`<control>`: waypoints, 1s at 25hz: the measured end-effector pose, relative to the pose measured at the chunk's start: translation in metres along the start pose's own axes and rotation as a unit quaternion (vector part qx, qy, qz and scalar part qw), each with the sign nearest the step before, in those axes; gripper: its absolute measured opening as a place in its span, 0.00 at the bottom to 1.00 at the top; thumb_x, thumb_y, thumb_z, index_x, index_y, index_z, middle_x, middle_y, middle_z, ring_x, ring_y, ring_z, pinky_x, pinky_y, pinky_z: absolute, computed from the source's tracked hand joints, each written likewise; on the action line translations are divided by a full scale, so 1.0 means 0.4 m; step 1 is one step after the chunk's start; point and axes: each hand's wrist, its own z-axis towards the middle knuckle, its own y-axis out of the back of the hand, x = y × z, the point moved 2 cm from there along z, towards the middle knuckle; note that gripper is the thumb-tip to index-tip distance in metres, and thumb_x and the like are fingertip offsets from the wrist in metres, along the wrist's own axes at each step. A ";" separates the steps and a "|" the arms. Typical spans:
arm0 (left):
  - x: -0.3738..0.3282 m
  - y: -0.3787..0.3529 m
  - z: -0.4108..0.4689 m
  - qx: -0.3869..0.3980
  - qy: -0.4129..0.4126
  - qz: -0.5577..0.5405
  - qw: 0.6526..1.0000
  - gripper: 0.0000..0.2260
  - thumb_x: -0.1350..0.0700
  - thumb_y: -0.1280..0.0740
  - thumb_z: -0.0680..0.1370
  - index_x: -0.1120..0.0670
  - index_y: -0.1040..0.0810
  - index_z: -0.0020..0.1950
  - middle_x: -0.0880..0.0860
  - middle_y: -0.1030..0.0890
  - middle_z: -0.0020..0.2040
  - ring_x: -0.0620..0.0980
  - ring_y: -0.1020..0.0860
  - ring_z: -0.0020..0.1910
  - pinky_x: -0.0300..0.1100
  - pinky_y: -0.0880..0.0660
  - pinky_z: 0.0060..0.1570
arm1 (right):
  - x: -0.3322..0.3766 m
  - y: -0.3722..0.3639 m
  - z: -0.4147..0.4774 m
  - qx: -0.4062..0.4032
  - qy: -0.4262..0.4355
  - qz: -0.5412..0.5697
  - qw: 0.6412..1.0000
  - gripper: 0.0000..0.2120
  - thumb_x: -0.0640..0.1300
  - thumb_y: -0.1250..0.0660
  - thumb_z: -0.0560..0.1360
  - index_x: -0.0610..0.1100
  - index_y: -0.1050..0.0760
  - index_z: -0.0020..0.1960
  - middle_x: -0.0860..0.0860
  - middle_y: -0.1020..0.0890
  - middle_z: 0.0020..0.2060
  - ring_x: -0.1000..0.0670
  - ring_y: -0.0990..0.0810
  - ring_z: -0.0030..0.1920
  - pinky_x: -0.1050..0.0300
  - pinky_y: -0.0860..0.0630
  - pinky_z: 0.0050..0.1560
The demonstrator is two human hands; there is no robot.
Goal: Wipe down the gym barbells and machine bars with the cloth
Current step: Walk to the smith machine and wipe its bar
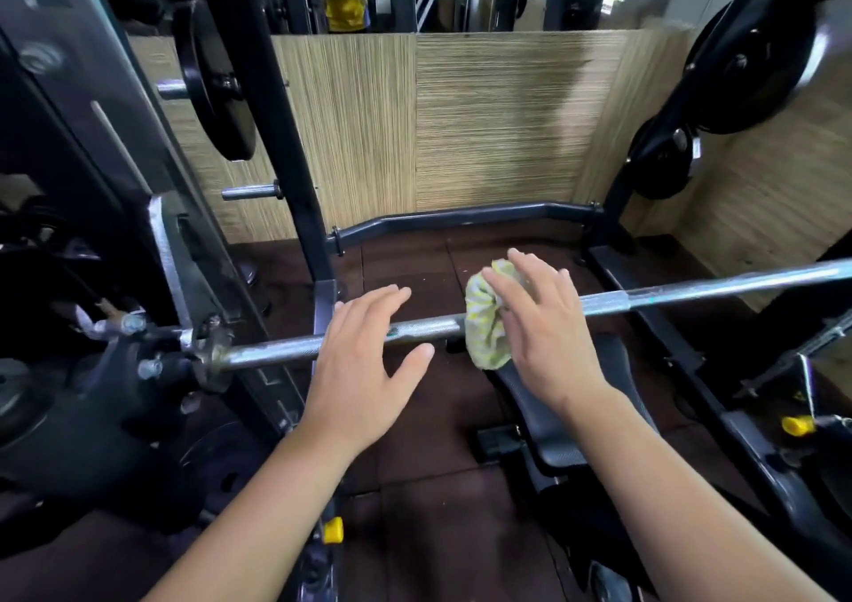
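Yellow-green cloth [486, 324] under right hand [544, 324] on bar [276, 352]; left hand [364, 361] fingers apart.

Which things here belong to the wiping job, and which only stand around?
For the job: cloth, barbell, right hand pressing the cloth on the bar, left hand open over the bar.

Standing around: weight plates, bench, yellow knob, wood-grain wall panel.

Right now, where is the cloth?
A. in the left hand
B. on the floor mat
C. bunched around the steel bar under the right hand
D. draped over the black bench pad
C: the cloth is wrapped around the bar under the right hand; the left hand is open, without cloth.
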 end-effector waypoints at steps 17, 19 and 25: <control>0.186 0.182 -0.113 -0.024 0.061 0.003 0.998 0.25 0.45 0.33 0.76 0.46 0.32 0.73 0.40 0.31 0.72 0.40 0.37 0.73 0.46 0.45 0.77 | 0.371 -0.249 -0.010 0.016 0.004 -0.027 1.000 0.21 0.46 0.43 0.81 0.49 0.29 0.73 0.44 0.26 0.68 0.38 0.31 0.72 0.35 0.39 0.74; 0.196 0.195 -0.125 -0.024 0.060 0.007 0.998 0.25 0.46 0.32 0.76 0.45 0.32 0.73 0.39 0.32 0.72 0.38 0.38 0.72 0.42 0.41 0.74 | 0.430 -0.272 -0.005 0.025 0.014 -0.014 0.999 0.23 0.46 0.44 0.79 0.49 0.30 0.73 0.44 0.26 0.69 0.38 0.32 0.73 0.35 0.38 0.74; 0.214 0.203 -0.147 0.025 0.090 0.005 0.996 0.28 0.45 0.33 0.78 0.43 0.38 0.76 0.40 0.40 0.77 0.39 0.45 0.76 0.40 0.44 0.73 | 0.439 -0.264 0.001 0.052 0.031 -0.009 0.998 0.22 0.48 0.43 0.80 0.50 0.29 0.73 0.46 0.25 0.68 0.41 0.28 0.69 0.38 0.39 0.75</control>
